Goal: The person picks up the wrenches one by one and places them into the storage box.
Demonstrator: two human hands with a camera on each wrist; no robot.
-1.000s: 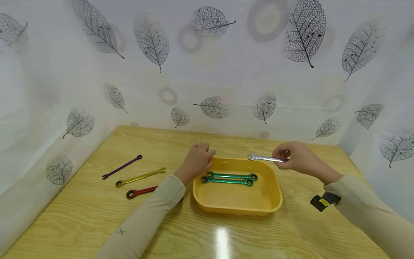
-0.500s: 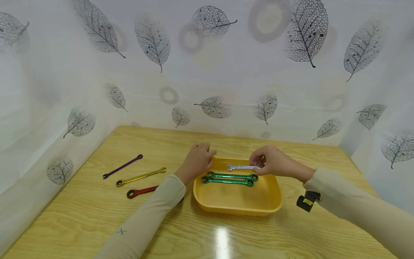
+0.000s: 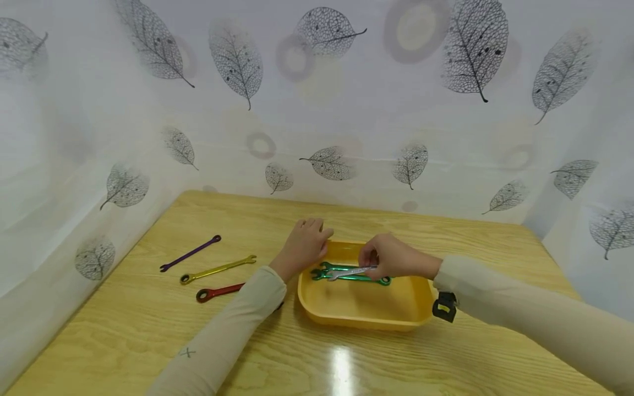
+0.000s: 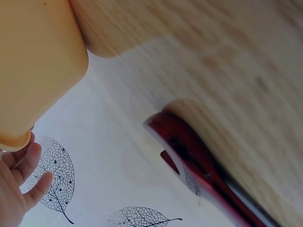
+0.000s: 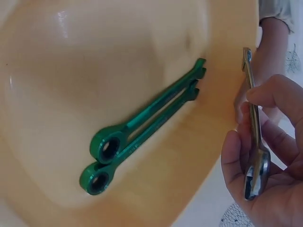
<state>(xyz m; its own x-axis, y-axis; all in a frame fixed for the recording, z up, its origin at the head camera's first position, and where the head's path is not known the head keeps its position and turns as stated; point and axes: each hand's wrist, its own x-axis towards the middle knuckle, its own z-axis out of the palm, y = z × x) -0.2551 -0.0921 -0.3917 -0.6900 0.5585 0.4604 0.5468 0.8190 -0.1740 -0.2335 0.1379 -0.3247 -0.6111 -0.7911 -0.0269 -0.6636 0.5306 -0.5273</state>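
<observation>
My right hand (image 3: 391, 257) pinches a silver combination wrench (image 5: 255, 123) between thumb and fingers, over the yellow plastic tray (image 3: 364, 319). Its open end points left and overlaps the green wrenches in the head view. Two green ratcheting wrenches (image 5: 151, 111) lie side by side on the tray floor, ring ends to the right in the head view. At the tray's back left corner, my left hand (image 3: 304, 245) holds the rim, its fingers bent around the lip in the left wrist view.
Left of the tray lie a purple wrench (image 3: 190, 253), a yellow wrench (image 3: 218, 269) and a red wrench (image 3: 220, 292), partly hidden by my left sleeve. The wooden table (image 3: 446, 357) is bounded by a white leaf-print sheet (image 3: 371, 126) at the back and sides.
My right hand has moved left and inward with the silver wrench, from beyond the tray's right rim to over the green wrenches. My left hand has stayed at the rim.
</observation>
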